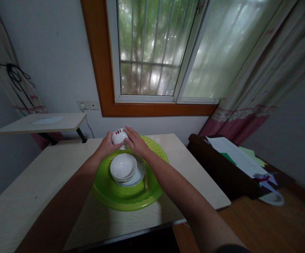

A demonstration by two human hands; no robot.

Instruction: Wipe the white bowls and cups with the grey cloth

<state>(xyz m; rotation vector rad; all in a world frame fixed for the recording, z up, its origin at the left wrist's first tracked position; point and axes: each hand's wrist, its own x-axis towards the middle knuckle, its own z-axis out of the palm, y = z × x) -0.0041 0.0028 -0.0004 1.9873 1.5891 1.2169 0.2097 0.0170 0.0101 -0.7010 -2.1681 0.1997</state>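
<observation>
Both my left hand [108, 144] and my right hand [137, 141] grip a small white bowl [119, 137] from its two sides, over the far part of a green basin [126, 205]. The bowl is tilted, its outer side with red and dark marks turned toward me. Nearer to me in the basin, white bowls [123, 166] are stacked on a white plate [139, 175]. A thin wooden stick-like thing, perhaps chopsticks [146, 181], lies to the right of the plate; my right wrist is just above its far end.
The basin stands on a pale wooden table [49, 182]. A raised shelf [41, 123] with a paper is at the back left. Right of the table is a dark box-like piece of furniture [213, 165] with papers on it. A window [152, 49] is behind.
</observation>
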